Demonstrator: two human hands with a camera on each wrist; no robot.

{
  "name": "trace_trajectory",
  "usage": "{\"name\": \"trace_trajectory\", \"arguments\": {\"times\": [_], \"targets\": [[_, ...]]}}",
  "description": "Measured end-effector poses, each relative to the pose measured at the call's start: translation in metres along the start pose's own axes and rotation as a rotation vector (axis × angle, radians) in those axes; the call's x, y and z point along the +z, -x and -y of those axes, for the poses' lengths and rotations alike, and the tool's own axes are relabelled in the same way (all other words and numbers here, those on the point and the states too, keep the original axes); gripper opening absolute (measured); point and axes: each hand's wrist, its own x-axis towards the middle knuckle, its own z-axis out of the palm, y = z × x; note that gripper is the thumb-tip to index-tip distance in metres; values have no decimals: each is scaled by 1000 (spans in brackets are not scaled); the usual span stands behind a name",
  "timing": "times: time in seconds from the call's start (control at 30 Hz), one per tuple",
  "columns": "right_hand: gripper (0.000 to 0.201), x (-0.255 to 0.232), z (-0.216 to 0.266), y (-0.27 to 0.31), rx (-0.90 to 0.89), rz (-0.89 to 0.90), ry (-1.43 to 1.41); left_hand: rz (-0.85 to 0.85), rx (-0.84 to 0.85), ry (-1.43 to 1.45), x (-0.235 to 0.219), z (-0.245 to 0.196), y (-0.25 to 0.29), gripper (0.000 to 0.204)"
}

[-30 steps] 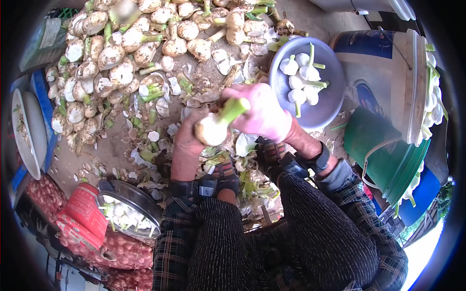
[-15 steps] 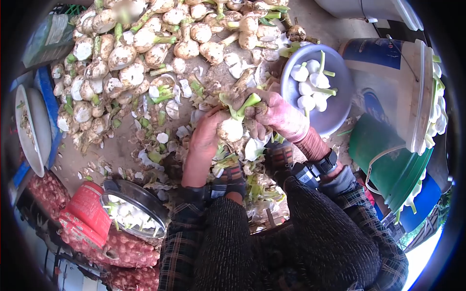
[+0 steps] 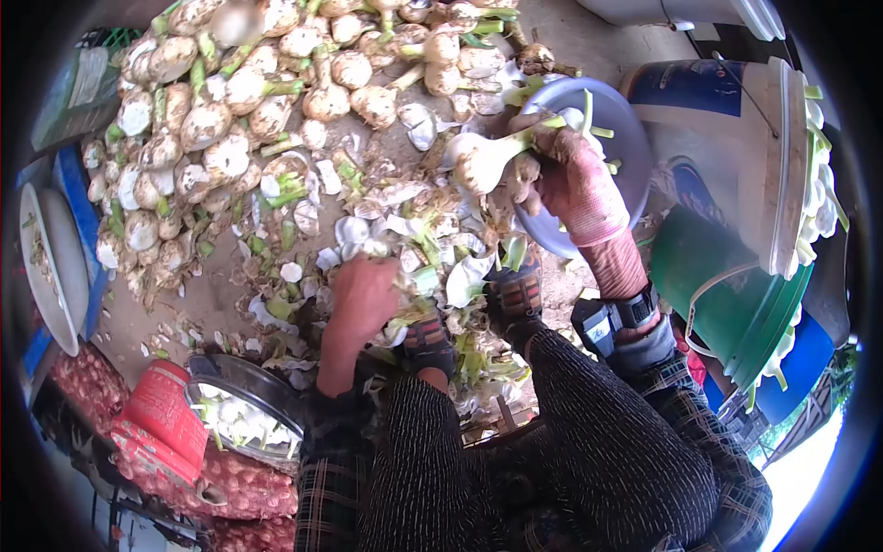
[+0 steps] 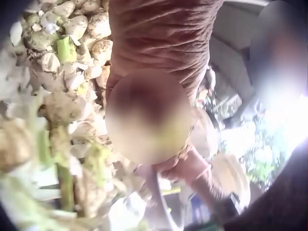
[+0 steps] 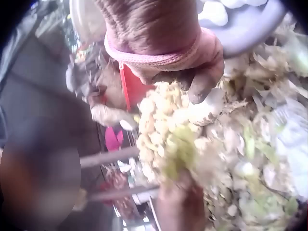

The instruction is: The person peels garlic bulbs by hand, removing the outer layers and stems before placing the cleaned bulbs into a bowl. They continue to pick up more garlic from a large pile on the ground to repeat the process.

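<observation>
My right hand [image 3: 581, 189], in a pink knit covering with dark fingertips showing, grips a garlic bulb [image 3: 480, 166] by its green stem, over the near-left rim of the lavender basin [image 3: 636, 198]. The bulb is pale, with roots at its end. Low over a heap of peelings [image 3: 432, 235] is my left hand [image 3: 361, 296], its back to the head camera. In the right wrist view, a blurred green strip of garlic peel [image 5: 180, 153] shows at its fingertips. Several peeled white bulbs lie in the basin, partly hidden by the right hand.
Unpeeled garlic bulbs [image 3: 230, 110] are piled at the far left. At right are a white bucket [image 3: 694, 138] and a green bucket [image 3: 708, 276], with peeled bulbs at their mouths. A metal pot [image 3: 248, 368] of white garlic and a red container [image 3: 166, 414] stand lower left.
The hands have parted. My right hand has carried the bulb up and right to the basin; my left hand has pulled green peel away and moved down-left to the peelings.
</observation>
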Motion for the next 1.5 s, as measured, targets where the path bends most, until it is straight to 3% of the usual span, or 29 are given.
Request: {"name": "trace_trajectory", "arguments": {"times": [0.03,0.1,0.13,0.2,0.23,0.3,0.33,0.37,0.43,0.47,0.73,0.77,0.87,0.93,1.03,1.1,1.13,1.2,1.27,1.3,1.33,1.37,1.43,1.47,1.5], "targets": [[23,-2,-4,1,-30,48,-28,-1,6,5,3,1,1,24],[24,13,-1,7,-11,41,49,-285,44,456,-24,-7,10,29],[25,19,-4,8,-28,19,115,-422,81,480,-36,-15,6,38],[27,23,-7,13,-7,9,257,-581,83,882,-57,-34,-6,38],[27,28,-5,16,-4,11,255,-580,79,882,-63,-44,-13,38],[37,40,0,20,41,-40,508,-536,-52,862,-72,-60,-27,38],[35,42,1,21,-27,-39,584,-667,30,801,-63,-60,-35,35],[35,43,-3,20,-27,-39,585,-667,30,801,-61,-60,-36,35],[21,50,-9,15,-200,5,516,-692,-12,920,-59,-60,-38,33],[19,52,-2,19,-81,-79,690,-690,-14,920,-57,-59,-38,33],[22,47,-15,16,-106,-96,396,-780,2,1176,-48,-51,-43,32],[31,38,-16,15,-86,-47,349,-780,2,1178,-48,-50,-42,32],[46,24,-12,13,-50,75,160,-758,-31,1115,-43,-41,-36,22],[58,6,-12,11,-6,176,-89,-723,-206,723,-24,-16,-34,11],[53,-1,3,22,26,-33,-212,-707,-296,531,-8,42,-21,9],[52,-25,7,29,-14,-64,-130,-506,-425,-2,-23,55,-12,8],[52,-34,9,34,-65,-72,-89,-521,-425,-4,-35,49,-17,8],[49,-44,14,46,-110,-171,-57,-959,-179,25,-57,26,-32,17],[43,-50,23,51,-45,-275,-104,-870,-79,127,-76,0,-55,29],[43,-56,22,52,-45,-289,-96,-831,74,250,-75,-7,-72,31],[43,-65,18,52,11,-274,-349,-786,225,374,-83,-26,-80,33],[43,-71,16,52,64,-249,-603,-463,137,734,-86,-49,-79,38],[39,-61,14,47,93,-143,-518,-131,138,871,-86,-80,-82,51],[39,-57,13,45,109,-129,-558,-30,262,959,-64,-78,-92,55],[38,-54,12,42,126,-113,-597,-28,258,958,-50,-77,-94,55]]}}
